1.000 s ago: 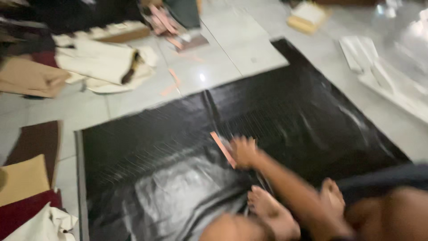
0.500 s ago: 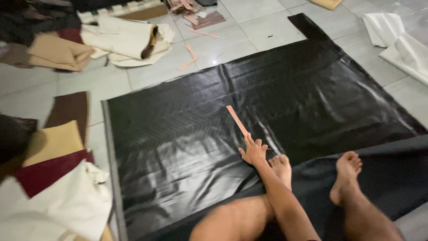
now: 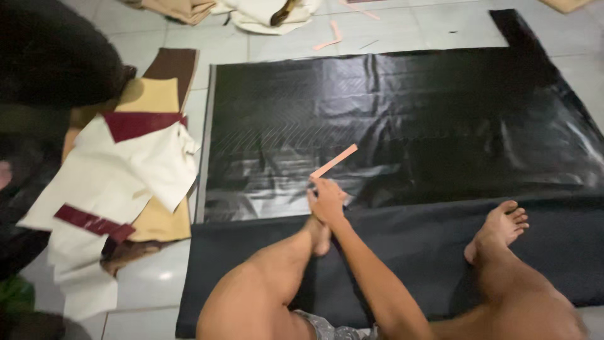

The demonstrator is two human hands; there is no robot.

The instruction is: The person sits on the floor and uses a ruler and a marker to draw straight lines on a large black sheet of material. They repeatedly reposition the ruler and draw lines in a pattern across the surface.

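The person's one visible hand (image 3: pixel 327 200), apparently the right, pinches the near end of a thin, flat, salmon-pink strip (image 3: pixel 335 161), which angles up and away over the large glossy black sheet of leather-like material (image 3: pixel 440 126) spread on the pale tiled floor (image 3: pixel 264 47). The left hand is out of view. The grip is narrow, at one tip only, so the strip could pivot or slide on the slick sheet. A bare foot (image 3: pixel 497 230) resting on the sheet's matte folded edge might drag it and wrinkle the surface.
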